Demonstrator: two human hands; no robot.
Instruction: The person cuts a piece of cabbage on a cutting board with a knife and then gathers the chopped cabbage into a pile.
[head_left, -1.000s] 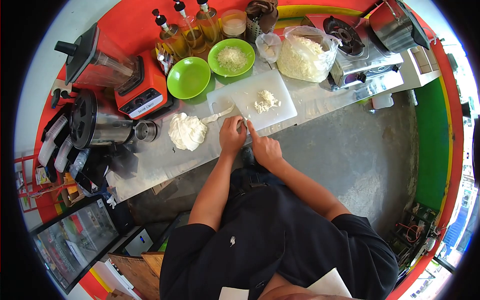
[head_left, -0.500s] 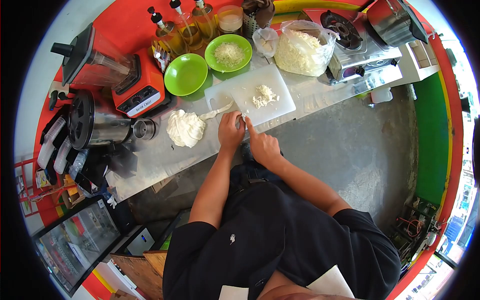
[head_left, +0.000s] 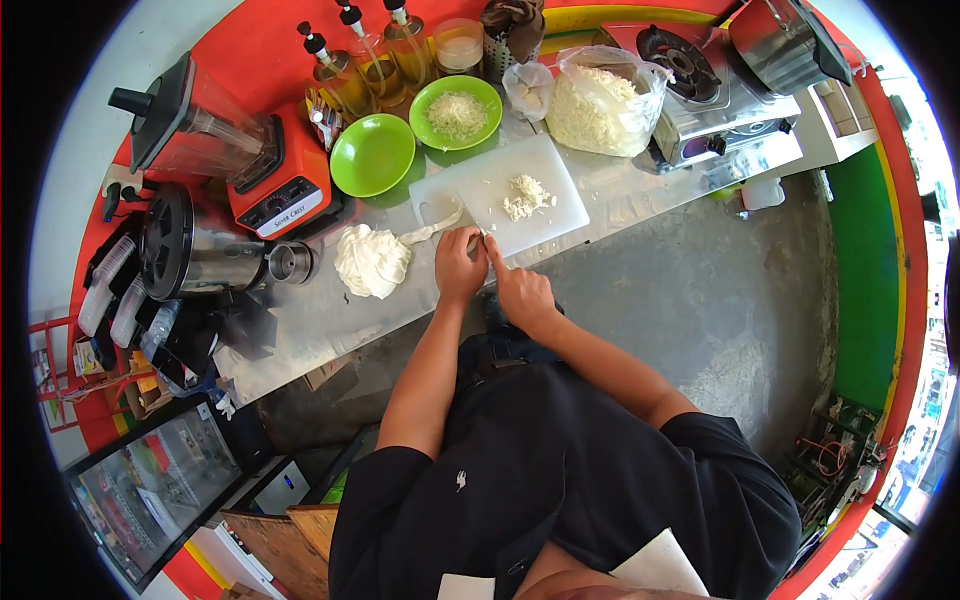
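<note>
My left hand (head_left: 461,268) is closed at the near edge of the white cutting board (head_left: 560,226), fingers curled on the end of a pale, soft strip (head_left: 432,230). The strip trails left to a heaped, folded mass of the same pale stuff (head_left: 373,262) on the counter. Beside it, my right hand (head_left: 524,295) is closed with the index finger stretched forward, apparently round a knife; its handle is hidden and the blade shows only as a faint edge. Small chopped pale pieces (head_left: 529,197) lie in a pile on the board's right half.
Behind the board stand a green bowl (head_left: 372,156) and another green bowl with pale shreds (head_left: 457,113). A plastic bag of pale shreds (head_left: 607,105) sits near the gas stove (head_left: 722,125). Pump bottles (head_left: 345,80) line the wall; a red blender (head_left: 285,185) stands left.
Both hands stay at the board's near edge, with only slight finger movement. The view has shifted a little. The pile and the strip look much the same.
</note>
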